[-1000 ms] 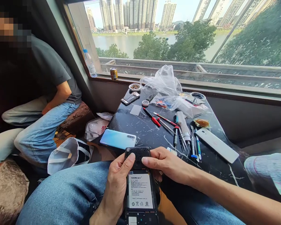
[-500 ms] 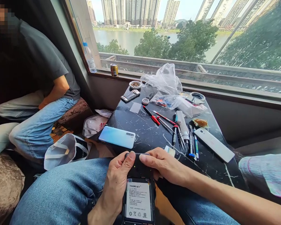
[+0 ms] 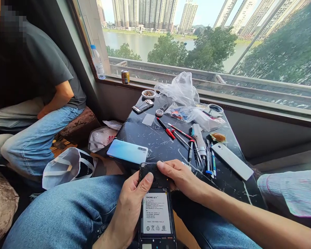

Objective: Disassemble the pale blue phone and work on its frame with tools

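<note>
Gripping an opened phone [image 3: 157, 183] between both hands, we keep our left hand [image 3: 129, 200] curled around its left edge, thumb laid on the black upper part. Our right hand [image 3: 182, 175] pinches its upper right corner, thumb near the top edge. A white-labelled battery [image 3: 157, 212] lies exposed in the phone, just below our thumbs. Beyond our grip is a black table [image 3: 166, 151]: a blue phone [image 3: 127, 151] lies ahead of our left hand, a white phone [image 3: 232, 161] past our right.
</note>
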Demonstrator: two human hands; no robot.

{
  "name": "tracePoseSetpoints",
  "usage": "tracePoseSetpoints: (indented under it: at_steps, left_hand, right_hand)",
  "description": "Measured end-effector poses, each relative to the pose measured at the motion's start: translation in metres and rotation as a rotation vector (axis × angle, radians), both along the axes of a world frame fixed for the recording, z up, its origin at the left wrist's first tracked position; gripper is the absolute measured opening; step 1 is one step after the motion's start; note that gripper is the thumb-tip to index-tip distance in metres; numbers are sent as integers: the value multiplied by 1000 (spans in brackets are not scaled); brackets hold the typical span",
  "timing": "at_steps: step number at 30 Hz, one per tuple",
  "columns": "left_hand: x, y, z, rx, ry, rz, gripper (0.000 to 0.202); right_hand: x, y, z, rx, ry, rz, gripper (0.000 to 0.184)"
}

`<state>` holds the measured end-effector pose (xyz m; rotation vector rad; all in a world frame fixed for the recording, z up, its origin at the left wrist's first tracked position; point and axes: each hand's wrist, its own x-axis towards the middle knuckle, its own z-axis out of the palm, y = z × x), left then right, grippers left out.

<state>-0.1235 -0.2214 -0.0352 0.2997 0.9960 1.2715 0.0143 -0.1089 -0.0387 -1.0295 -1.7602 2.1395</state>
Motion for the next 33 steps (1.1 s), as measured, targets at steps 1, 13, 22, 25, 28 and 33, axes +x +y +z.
tracePoseSetpoints:
  at_steps: [1,13,22,25,28,33]
  left_hand:
    - [0,0,0,0,-9,-6,40]
    - [-3,0,-5,-16,13,68,43]
    - [-6,1,-1,5,29,56,34]
    - [-6,0,-4,-43,118,96,39]
    - [-6,0,-7,-140,308,146,51]
    - [-5,0,-9,-112,211,141,49]
  right_hand:
    - [0,0,-1,-22,1,-9,64]
    - [3,3,-1,-29,75,228,49]
    - [-1,-7,1,-76,241,163,53]
    - [-1,-5,-2,-61,202,176,55]
    - [0,-2,-5,-80,187,209,54]
    - [2,0,-7,-114,180,225,51]
